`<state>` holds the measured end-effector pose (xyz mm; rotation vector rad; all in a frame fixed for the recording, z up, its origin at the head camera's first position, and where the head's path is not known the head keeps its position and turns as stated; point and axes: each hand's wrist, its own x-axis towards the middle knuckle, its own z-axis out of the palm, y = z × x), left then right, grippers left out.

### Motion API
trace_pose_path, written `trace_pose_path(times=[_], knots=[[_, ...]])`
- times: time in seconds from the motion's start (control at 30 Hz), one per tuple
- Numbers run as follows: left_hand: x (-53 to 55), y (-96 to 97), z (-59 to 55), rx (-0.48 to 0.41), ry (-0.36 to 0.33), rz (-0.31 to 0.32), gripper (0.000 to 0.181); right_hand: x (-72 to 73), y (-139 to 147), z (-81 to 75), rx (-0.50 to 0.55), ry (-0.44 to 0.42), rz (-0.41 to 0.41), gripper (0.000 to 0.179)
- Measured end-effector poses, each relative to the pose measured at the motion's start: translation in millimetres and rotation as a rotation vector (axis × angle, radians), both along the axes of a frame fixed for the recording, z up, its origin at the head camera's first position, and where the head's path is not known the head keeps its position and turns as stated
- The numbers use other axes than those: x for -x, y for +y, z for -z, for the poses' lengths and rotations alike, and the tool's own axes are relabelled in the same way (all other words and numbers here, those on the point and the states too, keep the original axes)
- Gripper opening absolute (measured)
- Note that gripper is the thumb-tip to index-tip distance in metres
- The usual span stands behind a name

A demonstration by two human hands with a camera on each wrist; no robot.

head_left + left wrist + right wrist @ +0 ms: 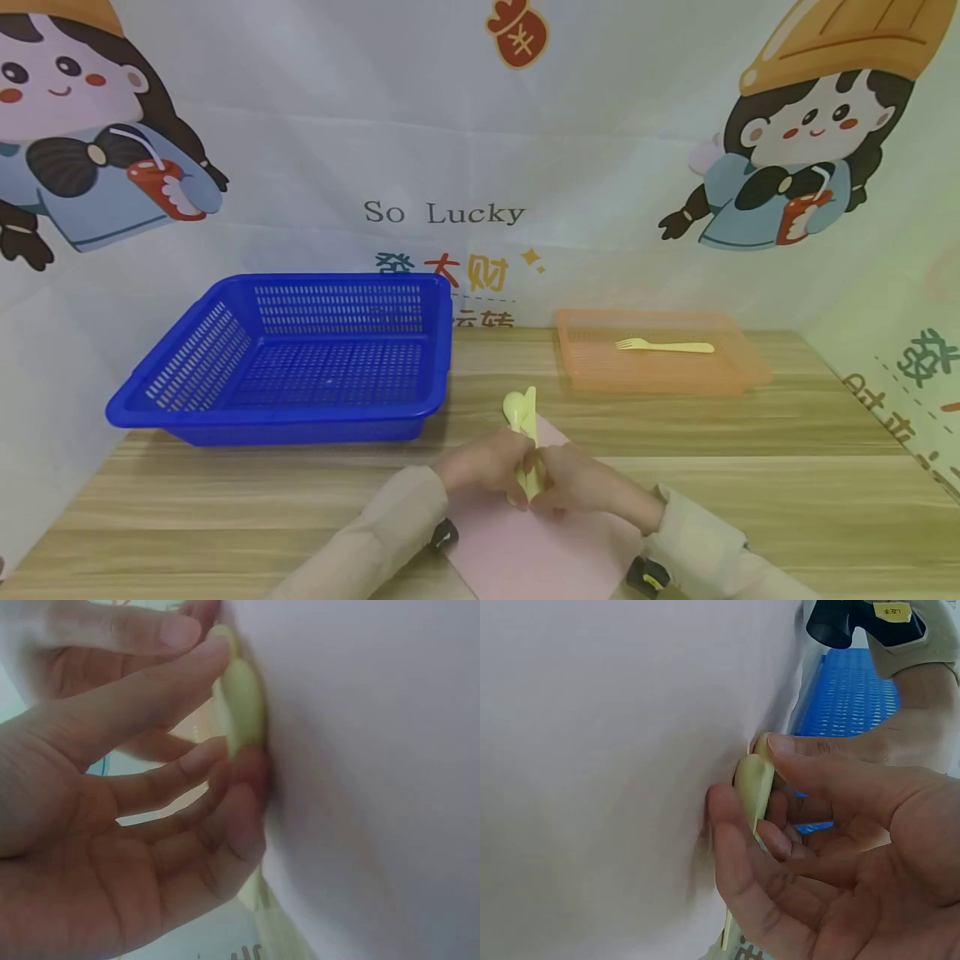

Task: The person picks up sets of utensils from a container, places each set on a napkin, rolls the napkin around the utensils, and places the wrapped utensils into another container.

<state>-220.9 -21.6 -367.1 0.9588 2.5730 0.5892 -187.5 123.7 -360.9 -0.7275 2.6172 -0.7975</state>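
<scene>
A pale yellow spoon and a matching knife lie side by side over a pink sheet, heads pointing away from me. My left hand pinches the spoon's handle between thumb and fingertips, close against the sheet. From the other side, my right hand holds the knife's handle with thumb and curled fingers. Both hands meet around the two handles, and their fingers hide the middle of the cutlery.
A blue slotted basket stands at the left on the wooden table. At the back right is a shallow orange basket with a yellow fork in it. A printed cloth hangs behind the table.
</scene>
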Motion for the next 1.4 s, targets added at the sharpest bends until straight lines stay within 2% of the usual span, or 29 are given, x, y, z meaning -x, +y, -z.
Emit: trace_pose_path(times=[0.13,0.2,0.4,0.63,0.73,0.9,1.03,1.2,1.27,1.4], knots=[[1.8,-3.0,-7.0,0.012,-0.073,-0.013,0.031,1.4,4.0,-3.0,-0.027,0.0,0.01,0.033],[3.8,-4.3,-11.0,0.013,-0.1,-0.018,0.031,4.2,8.0,-4.7,-0.007,0.001,-0.02,0.035],[12.6,-5.2,-22.4,0.02,-0.097,0.006,0.027,15.2,21.4,-8.7,0.058,0.102,-0.162,0.022],[19.9,0.1,-37.3,-0.025,-0.095,0.075,0.027,24.8,38.5,-19.8,0.144,0.101,-0.186,0.016],[23.0,6.0,-44.9,-0.045,-0.046,0.11,0.026,30.4,46.3,-27.0,0.19,0.134,-0.186,0.013],[34.1,20.8,-54.7,-0.126,0.099,0.126,0.02,42.4,60.3,-42.6,0.196,0.228,-0.104,0.01],[44.5,35.2,-62.2,-0.185,0.169,0.068,0.019,51.9,71.9,-56.8,0.154,0.296,0.021,0.01],[57.1,54.5,-66.5,-0.262,0.197,-0.022,0.02,64.8,87.2,-67.4,0.129,0.379,0.173,0.016],[61.8,62.3,-65.0,-0.292,0.207,-0.046,0.019,71.6,94.1,-67.7,0.124,0.41,0.225,0.018],[70.8,76.5,-57.2,-0.328,0.196,-0.093,0.019,85.9,108.7,-64.0,0.098,0.42,0.304,0.022]])
